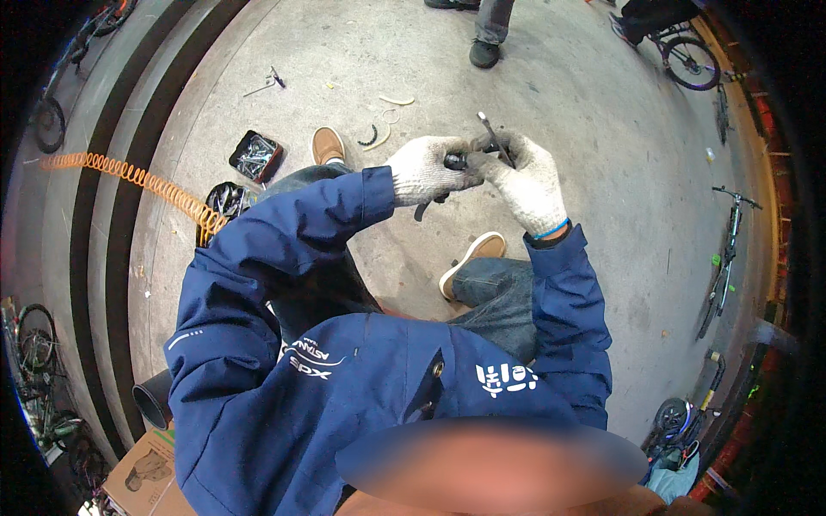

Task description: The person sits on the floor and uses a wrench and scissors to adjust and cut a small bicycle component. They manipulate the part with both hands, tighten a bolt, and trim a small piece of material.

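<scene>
My left hand (428, 168), in a white knitted glove with darkened fingertips, is closed around a small black part (454, 161) with a rounded end. A dark flat piece (422, 211) sticks out below that hand; whether it belongs to the same part I cannot tell. My right hand (527, 182), gloved too, meets the left one, its fingers closed at the other end of the black part. From between the right fingers a thin dark rod (487, 125) with a pale tip points up and away. The fingers hide much of what is held.
On the floor to the left are an open black box (256, 157) of small metal pieces, a black plastic bag (225, 199) and an orange coiled hose (142, 175). Curved offcuts (379, 136) lie ahead. Other people's legs (493, 26) stand farther off; a bicycle (725, 258) is at right.
</scene>
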`<state>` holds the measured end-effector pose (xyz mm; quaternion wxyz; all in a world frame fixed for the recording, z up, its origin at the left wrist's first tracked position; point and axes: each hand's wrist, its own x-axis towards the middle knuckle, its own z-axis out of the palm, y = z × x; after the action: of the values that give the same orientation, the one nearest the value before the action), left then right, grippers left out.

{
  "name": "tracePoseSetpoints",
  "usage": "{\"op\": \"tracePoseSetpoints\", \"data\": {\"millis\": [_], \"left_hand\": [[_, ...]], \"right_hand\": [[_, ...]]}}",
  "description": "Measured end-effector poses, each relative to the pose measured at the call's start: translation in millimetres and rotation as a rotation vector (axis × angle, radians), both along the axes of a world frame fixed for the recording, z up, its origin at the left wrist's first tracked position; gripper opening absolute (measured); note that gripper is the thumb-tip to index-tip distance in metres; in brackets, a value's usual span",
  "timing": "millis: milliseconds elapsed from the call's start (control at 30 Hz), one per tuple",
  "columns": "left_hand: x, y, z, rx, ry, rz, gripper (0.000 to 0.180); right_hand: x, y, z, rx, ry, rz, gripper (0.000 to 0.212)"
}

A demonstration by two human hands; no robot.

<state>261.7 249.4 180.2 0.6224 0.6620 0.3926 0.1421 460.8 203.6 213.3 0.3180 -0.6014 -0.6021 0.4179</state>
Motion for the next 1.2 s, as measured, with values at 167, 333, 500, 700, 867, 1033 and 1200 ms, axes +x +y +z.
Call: {"op": "tracePoseSetpoints", "data": {"millis": [167,333,500,700,867,1033,1200], "left_hand": [[-2.1,-2.3,-0.1,0.06,-0.072,0.025,0.053],[-0.9,-0.2,-4.5,0.019,-0.079,0.013,0.044],[0.9,0.7,-6.8,0.009,-0.015,0.014,0.039],[0.3,0.6,-6.0,-0.012,-0.014,0.021,0.037],[-1.8,2.2,-6.3,0.028,-0.012,0.004,0.043],[-2.7,0.8,-3.7,0.022,-0.072,0.005,0.046],[-3.3,-2.7,3.6,-0.031,-0.068,0.017,0.044]], "right_hand": [[-1.2,-3.8,0.4,0.032,0.342,0.04,0.026],[-3.0,-2.5,2.5,0.03,0.333,0.007,0.025],[-0.5,-3.3,6.2,0.015,0.345,-0.064,0.023],[2.1,-0.7,4.8,0.041,0.385,-0.023,0.028],[0.3,-2.4,0.4,0.079,0.28,0.015,0.031],[-2.6,-3.0,0.5,0.02,0.282,-0.017,0.03],[-7.5,-6.5,-0.6,0.085,0.33,-0.086,0.028]]}}
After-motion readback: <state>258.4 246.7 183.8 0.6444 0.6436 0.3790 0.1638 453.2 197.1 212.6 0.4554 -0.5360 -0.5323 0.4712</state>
